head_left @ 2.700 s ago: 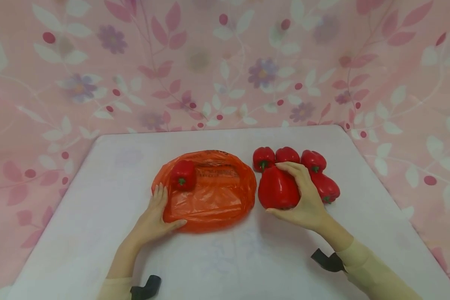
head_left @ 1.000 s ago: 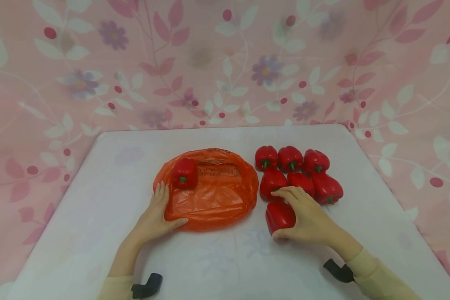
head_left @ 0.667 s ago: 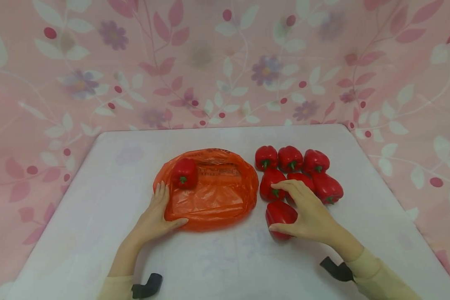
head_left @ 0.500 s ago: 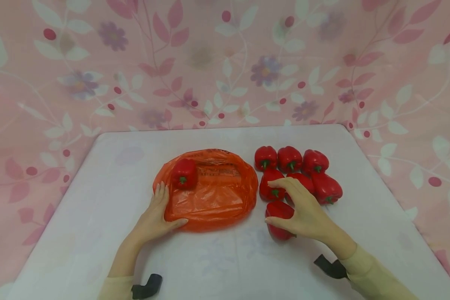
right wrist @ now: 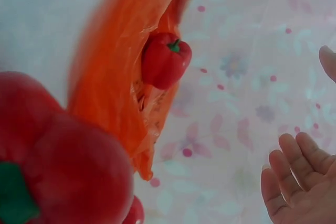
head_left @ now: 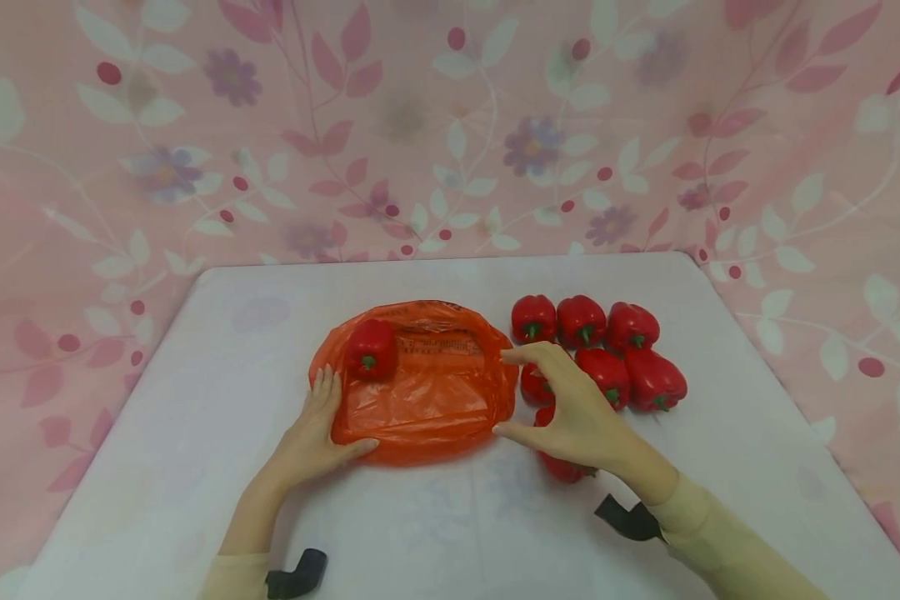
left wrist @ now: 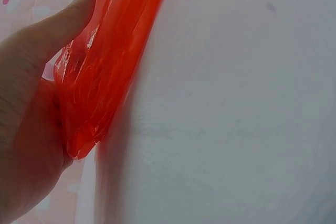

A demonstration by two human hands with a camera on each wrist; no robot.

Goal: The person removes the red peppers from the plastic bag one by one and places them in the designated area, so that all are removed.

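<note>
An orange plastic bag [head_left: 420, 408] lies spread in a rounded shape on the white table, its rim rolled up. One red bell pepper [head_left: 371, 350] with a green stem is inside at its left. My left hand [head_left: 311, 437] rests against the bag's left and front rim, fingers stretched out and thumb spread; in the left wrist view that thumb [left wrist: 63, 24] lies along the orange plastic. Between bag and peppers, my right hand [head_left: 577, 417] hovers with thumb and fingers apart, holding nothing. Beneath it, a front bell pepper [head_left: 566, 471] is partly covered.
To the right of the bag sit several more red bell peppers [head_left: 581, 321] in two close rows, one [head_left: 536, 385] partly behind my right hand. The white table [head_left: 435, 542] ends at a pink floral backdrop [head_left: 420, 125]. A black strap piece [head_left: 630, 518] sticks out at my right wrist.
My right hand has set a bell pepper down in front of the others, let go, and moved left toward the bag. My left hand has stayed at the bag's rim.
</note>
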